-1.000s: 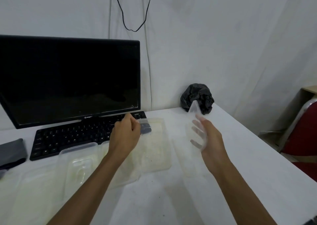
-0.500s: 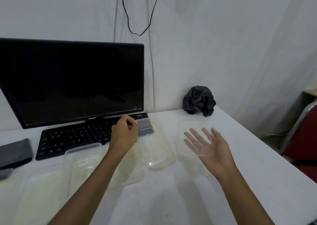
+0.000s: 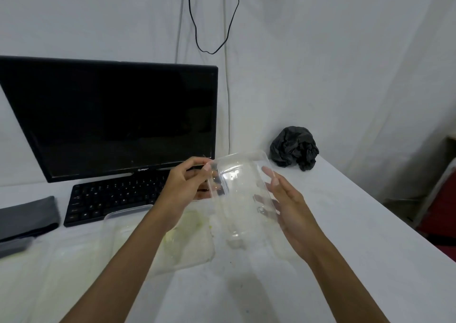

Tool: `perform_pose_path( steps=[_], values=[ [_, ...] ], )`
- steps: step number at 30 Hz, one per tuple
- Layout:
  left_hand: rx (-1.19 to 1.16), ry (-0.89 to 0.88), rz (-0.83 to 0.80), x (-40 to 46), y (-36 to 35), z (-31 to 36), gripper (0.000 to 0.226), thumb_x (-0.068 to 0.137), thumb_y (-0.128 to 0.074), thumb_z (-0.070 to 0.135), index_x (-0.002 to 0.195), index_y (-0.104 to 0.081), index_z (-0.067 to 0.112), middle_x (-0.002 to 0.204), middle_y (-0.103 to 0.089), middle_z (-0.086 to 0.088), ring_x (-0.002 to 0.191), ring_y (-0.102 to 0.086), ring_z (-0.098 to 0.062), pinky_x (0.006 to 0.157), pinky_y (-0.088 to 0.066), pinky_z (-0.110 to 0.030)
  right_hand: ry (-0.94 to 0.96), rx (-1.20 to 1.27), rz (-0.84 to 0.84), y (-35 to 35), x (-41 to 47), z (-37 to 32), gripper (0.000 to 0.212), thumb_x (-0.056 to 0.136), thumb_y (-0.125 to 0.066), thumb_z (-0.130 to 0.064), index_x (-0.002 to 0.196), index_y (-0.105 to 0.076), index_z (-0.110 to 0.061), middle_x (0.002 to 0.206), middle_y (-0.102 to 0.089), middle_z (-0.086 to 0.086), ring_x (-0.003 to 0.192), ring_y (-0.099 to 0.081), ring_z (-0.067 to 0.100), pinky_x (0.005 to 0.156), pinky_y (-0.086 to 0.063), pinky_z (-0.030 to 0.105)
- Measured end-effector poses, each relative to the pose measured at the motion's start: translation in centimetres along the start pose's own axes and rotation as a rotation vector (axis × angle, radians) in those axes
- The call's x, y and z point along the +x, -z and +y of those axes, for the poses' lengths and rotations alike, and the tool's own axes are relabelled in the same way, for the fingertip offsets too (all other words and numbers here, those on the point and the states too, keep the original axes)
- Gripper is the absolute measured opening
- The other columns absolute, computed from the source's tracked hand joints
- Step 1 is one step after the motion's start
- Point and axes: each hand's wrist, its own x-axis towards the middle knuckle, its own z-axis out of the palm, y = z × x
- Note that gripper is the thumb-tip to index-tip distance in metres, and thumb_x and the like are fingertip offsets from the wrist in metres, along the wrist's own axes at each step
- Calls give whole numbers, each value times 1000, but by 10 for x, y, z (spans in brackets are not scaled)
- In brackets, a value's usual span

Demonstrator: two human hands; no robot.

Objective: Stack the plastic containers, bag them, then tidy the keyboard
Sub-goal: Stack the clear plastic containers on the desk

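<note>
Containers (image 3: 182, 243) lie flat on the desk (image 3: 345, 224) near the person, not yet stacked. Above them the left hand (image 3: 183, 187) pinches one clear container (image 3: 240, 189) at its rim, and the right hand (image 3: 287, 204) supports it with straight fingers. Stacking seems in hand; next it needs lowering onto another. Behind are the keyboard (image 3: 111, 197) and a black bag (image 3: 293, 147).

Dim, flat, cool indoor light, soft shadows, wide-angle bending at edges, perhaps slight motion blur
</note>
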Motion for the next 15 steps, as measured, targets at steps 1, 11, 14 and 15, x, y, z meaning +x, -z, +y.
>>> perform_pose_path(
  steps=[1, 11, 14, 15],
  values=[
    [4, 3, -6, -1, 0, 0, 20, 107, -62, 27, 123, -73, 22, 108, -82, -1, 95, -80, -20, 81, -66, -39, 12, -2, -4, -4, 0, 1, 37, 110, -50, -50, 145, -63, -48, 142, -69, -5, 116, -77, 24, 102, -62, 42],
    [4, 61, 9, -2, 6, -7, 18, 109, -60, 25, 121, -74, 22, 111, -80, -7, 99, -80, -25, 80, -67, -42, 116, -116, 82, -20, -1, 5, 40, 111, -47, -50, 149, -57, -48, 126, -77, -3, 103, -80, 14, 87, -65, 32],
    [-11, 67, 4, -2, 4, -7, 18, 110, -60, 24, 121, -73, 22, 113, -79, -9, 99, -80, -27, 81, -67, -43, 110, -123, 72, -23, -3, 4, 40, 110, -46, -51, 148, -57, -50, 128, -76, -4, 104, -80, 12, 82, -63, 26],
    [-15, 66, 7, -2, 3, -7, 18, 110, -60, 24, 121, -73, 22, 112, -79, -9, 98, -80, -26, 80, -67, -43, 111, -124, 75, -24, -4, 4, 40, 110, -46, -51, 148, -57, -50, 128, -75, -4, 105, -79, 12, 83, -63, 26]
  ],
)
